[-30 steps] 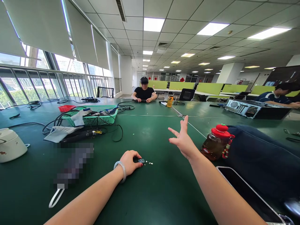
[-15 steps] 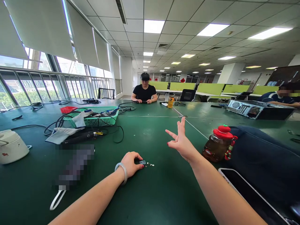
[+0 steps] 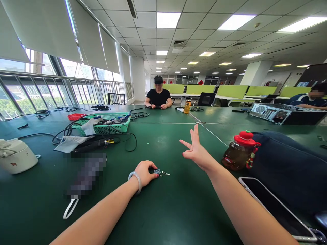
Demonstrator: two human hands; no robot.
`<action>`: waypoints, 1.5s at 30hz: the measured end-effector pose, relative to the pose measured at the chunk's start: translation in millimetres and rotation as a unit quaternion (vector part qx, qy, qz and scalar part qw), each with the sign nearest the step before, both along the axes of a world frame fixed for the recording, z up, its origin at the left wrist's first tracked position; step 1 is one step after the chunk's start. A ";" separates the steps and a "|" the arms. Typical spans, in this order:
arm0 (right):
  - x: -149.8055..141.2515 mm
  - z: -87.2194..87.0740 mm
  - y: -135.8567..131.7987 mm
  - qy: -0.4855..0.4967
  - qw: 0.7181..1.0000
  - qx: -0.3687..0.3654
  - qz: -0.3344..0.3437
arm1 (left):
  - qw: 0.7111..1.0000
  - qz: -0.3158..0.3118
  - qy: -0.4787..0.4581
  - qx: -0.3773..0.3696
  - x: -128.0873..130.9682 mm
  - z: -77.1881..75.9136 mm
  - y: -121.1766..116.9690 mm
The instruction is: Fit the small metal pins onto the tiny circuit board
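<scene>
Resting on the dark green table (image 3: 163, 211), my left hand (image 3: 144, 173) has its fingers and thumb closed around a small dark electronic part (image 3: 157, 172), mostly hidden by the fingers. Just right of it lies a tiny silver-white metal piece (image 3: 166, 173), and specks sit close by. My right hand (image 3: 196, 153) is raised above the table with its fingers spread and nothing in it. A grey bangle (image 3: 136, 182) circles my left wrist.
At left are a green basket (image 3: 112, 128) with cables, a cream device (image 3: 16, 154) and a blurred dark object (image 3: 88, 173). At right stand a red-lidded bottle (image 3: 236, 153), a navy bag (image 3: 288, 170), a phone (image 3: 270, 204) and a computer case (image 3: 283, 114). One person (image 3: 158, 97) sits opposite.
The view has tilted and shifted slightly, so table things appear a little higher. My left hand keeps its hold on the small part, and my right hand stays raised with fingers spread.
</scene>
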State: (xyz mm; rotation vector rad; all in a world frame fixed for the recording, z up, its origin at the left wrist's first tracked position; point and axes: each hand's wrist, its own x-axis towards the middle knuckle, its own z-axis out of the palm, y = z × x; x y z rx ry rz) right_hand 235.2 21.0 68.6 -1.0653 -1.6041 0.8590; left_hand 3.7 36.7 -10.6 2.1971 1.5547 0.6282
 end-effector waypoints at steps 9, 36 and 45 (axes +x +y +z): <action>7.9 2.1 0.7 0.008 0.997 -0.059 -0.045 | 1.000 0.006 -0.005 -0.006 -1.0 -2.0 -0.1; -14.0 -2.9 -2.4 -0.025 0.994 0.078 -0.077 | 1.000 -0.004 -0.006 -0.001 -1.4 -1.8 -0.3; -13.2 1.7 -4.7 0.022 0.996 0.052 -0.072 | 1.000 -0.001 -0.005 -0.003 -0.2 -0.3 0.0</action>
